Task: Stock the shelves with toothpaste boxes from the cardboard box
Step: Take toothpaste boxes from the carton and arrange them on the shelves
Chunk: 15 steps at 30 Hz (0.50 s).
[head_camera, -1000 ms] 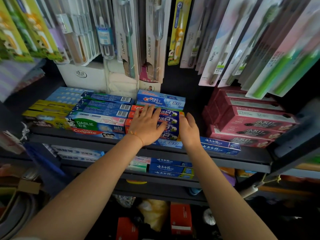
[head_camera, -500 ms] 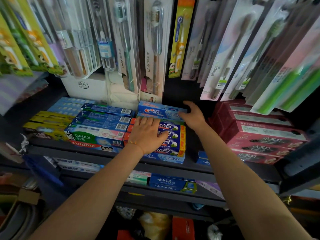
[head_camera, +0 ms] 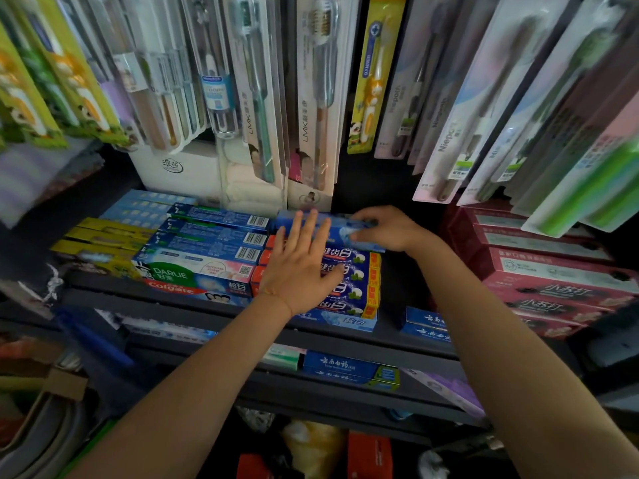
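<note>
Centre of frame, on the dark metal shelf: the light-blue cardboard toothpaste box, lying crosswise as the top and rearmost of the middle stack, above the dark-blue boxes with orange end flaps. Right hand curled over the right end of that box, fingers and thumb wrapped round it in a hold. Left hand flat and spread, fingertips reaching onto the box's left part, palm pressing the dark-blue boxes beneath.

Changed within the last second: right hand moved up from the side of the stack near the shelf's front edge to the back, closing on the top box half a second after merely touching its end; left hand slid further back along the stack. Camera drawn closer too. Probable meaning: squaring and seating of the top box, stack steadied from below; placement nearly finished, more boxes likely to follow.

Left of centre: blue barcode-ended boxes, green-and-red Darlie and Colgate cartons, yellow boxes. Right of frame: dark-red cartons, with a bare gap of shelf between them and the middle stack. Across the top: hanging carded toothbrushes. Lower shelf: more blue boxes. Source cardboard box not identifiable in this view.
</note>
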Motion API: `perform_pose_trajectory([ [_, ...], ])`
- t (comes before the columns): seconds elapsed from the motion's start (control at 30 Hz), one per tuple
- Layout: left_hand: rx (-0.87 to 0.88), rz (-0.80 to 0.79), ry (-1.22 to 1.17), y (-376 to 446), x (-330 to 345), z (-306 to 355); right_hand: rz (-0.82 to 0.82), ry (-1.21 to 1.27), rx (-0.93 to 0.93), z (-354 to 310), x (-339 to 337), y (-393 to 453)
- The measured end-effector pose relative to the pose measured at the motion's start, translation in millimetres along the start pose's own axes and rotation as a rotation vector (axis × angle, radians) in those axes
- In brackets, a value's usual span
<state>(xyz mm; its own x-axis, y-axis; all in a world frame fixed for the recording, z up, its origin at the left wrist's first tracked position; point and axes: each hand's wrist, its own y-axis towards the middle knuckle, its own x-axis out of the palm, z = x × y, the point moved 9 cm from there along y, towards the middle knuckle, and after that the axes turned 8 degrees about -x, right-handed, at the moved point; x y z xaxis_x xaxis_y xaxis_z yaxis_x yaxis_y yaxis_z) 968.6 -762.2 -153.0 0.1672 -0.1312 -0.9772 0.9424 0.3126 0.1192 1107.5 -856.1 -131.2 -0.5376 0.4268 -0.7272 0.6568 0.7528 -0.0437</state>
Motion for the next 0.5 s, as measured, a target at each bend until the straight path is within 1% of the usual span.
perform_pose_trajectory([
  [0.07, 0.004, -0.04, 0.016, 1, 3, 1, -0.054, 0.048, -0.016, -4, 10, -6],
  [0.2, -0.011, -0.133, 0.037, 5, 10, 0, -0.044, 0.177, 0.032, -3, 16, -9],
  [0.37, -0.017, -0.146, 0.035, 5, 9, 1, 0.002, 0.355, 0.077, -5, 25, -11],
  [0.5, -0.018, -0.162, 0.027, 5, 10, 2, 0.003, 0.365, 0.097, -5, 28, -10],
])
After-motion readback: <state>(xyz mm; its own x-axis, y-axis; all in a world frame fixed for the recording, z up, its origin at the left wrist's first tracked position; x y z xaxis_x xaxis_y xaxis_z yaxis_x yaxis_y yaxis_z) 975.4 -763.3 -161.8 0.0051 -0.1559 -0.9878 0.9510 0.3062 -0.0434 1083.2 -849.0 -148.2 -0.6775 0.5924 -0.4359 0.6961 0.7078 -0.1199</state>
